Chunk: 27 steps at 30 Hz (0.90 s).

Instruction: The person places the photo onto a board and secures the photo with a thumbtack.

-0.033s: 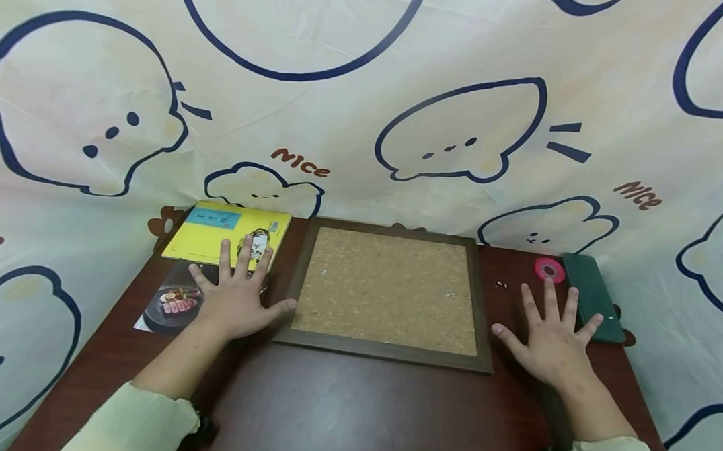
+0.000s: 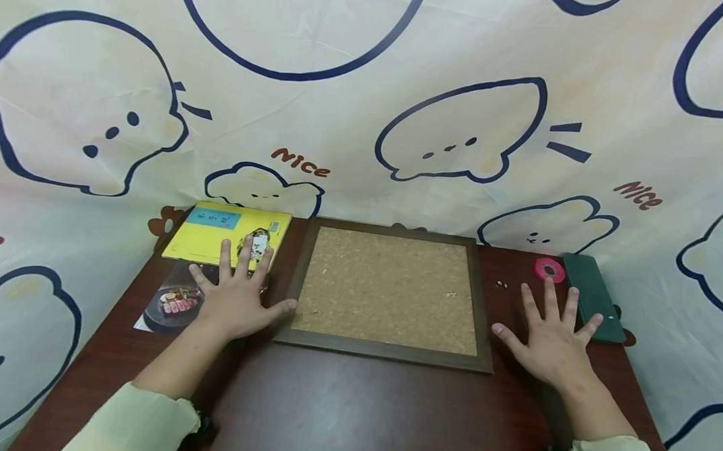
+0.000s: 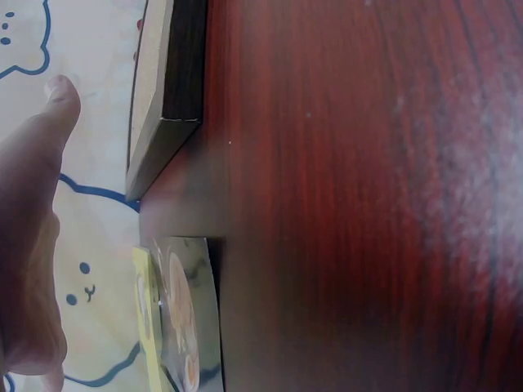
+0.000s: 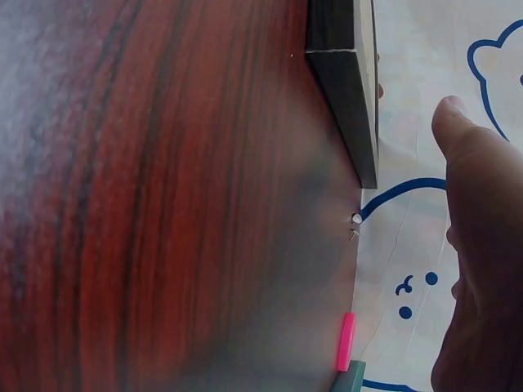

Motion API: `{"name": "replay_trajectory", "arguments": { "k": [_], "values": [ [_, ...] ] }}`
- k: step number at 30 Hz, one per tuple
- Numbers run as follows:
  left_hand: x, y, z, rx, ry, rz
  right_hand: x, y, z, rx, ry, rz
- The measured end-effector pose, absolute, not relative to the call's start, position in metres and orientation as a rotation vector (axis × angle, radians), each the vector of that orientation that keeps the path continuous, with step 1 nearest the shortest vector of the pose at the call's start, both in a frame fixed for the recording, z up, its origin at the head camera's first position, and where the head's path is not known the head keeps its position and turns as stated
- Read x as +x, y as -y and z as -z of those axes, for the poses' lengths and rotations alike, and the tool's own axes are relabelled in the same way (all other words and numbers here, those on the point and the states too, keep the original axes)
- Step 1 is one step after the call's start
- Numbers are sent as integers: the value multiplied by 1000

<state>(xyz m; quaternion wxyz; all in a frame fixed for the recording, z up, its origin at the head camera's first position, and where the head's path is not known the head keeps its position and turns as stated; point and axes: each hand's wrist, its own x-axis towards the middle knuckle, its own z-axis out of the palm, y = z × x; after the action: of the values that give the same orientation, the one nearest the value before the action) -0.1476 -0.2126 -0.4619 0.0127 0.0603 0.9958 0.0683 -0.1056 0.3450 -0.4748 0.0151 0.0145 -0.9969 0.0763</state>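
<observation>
A cork board [image 2: 389,290] in a dark wooden frame lies flat in the middle of the table. My left hand [image 2: 233,304], fingers spread and palm down, is raised over the table at the board's left side. Below its fingers are a yellow book [image 2: 215,243] and a glossy picture [image 2: 176,303] of food on a dark plate, each partly hidden. To the right of the board, my right hand [image 2: 553,345] is likewise spread in the air, holding nothing. Just beyond its fingertips sit a pink tape roll [image 2: 539,265] and a dark green case [image 2: 594,299].
A few tiny metallic pieces [image 2: 501,285] lie between the board and the tape roll. Small pale marks show on the cork. The dark red-brown table [image 2: 353,407] meets a cloth backdrop [image 2: 353,131] printed with cartoon figures behind and at both sides.
</observation>
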Motion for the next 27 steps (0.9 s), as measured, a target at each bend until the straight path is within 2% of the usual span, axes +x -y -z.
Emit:
{"name": "replay_trajectory", "arguments": {
  "k": [27],
  "values": [
    [-156,227,480,142,-3038,-234,-125,-350,480,39,3094,-181]
  ]
}}
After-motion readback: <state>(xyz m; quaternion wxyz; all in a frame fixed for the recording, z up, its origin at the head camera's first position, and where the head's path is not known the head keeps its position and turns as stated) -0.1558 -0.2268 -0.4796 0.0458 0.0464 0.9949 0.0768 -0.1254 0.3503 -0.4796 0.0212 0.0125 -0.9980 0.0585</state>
